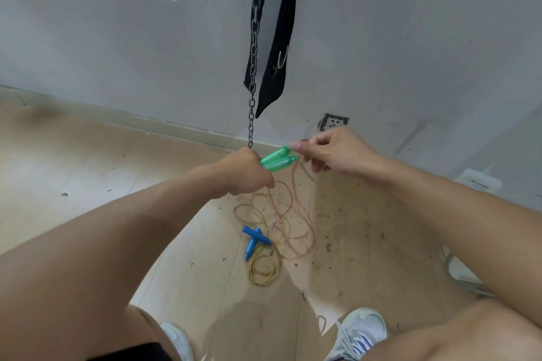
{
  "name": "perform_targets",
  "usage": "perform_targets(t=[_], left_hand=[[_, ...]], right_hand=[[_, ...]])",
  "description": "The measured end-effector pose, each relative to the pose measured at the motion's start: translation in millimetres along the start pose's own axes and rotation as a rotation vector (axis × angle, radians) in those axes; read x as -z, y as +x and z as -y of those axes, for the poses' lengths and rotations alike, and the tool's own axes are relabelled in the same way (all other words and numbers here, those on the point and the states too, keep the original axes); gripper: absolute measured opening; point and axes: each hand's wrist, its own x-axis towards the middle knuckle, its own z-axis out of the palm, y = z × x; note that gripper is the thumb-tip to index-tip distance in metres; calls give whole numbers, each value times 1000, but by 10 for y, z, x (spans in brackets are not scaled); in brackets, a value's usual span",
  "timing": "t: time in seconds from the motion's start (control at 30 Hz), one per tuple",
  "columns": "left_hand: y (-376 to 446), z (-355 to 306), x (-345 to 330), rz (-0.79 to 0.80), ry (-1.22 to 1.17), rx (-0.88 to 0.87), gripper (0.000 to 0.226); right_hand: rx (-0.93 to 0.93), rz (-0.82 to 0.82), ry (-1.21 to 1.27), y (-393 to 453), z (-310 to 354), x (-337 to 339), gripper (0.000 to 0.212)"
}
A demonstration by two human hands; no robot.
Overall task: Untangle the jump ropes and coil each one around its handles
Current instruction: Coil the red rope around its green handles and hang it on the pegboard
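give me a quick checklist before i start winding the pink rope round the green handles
1. Both green handles held side by side in the left hand: ok.
2. Right hand pinching at the handle tips: ok.
3. Pink rope free of the yellow rope: not ok, the loops overlap on the floor.
4. Blue handles lying clear of the pink loops: cannot tell.
5. Hanging chain apart from the hands: cannot tell, its end hangs just above the left hand.

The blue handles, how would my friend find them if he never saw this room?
Start at the metal chain hanging down the wall, then look down past both hands to the wooden floor. The blue handles lie crossed beside the loose rope loops. The green handles are up in the hands instead.
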Motion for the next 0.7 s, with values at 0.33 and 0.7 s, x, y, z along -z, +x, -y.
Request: perform_targets(t=[0.33,0.7], left_hand=[[-2,-5,221,-37,-160,-63,26],[19,-75,241,-280,-194,-94,24]], right_hand=[[79,222,406,46,-118,208,32],[11,-160,463,50,-162,61,32]])
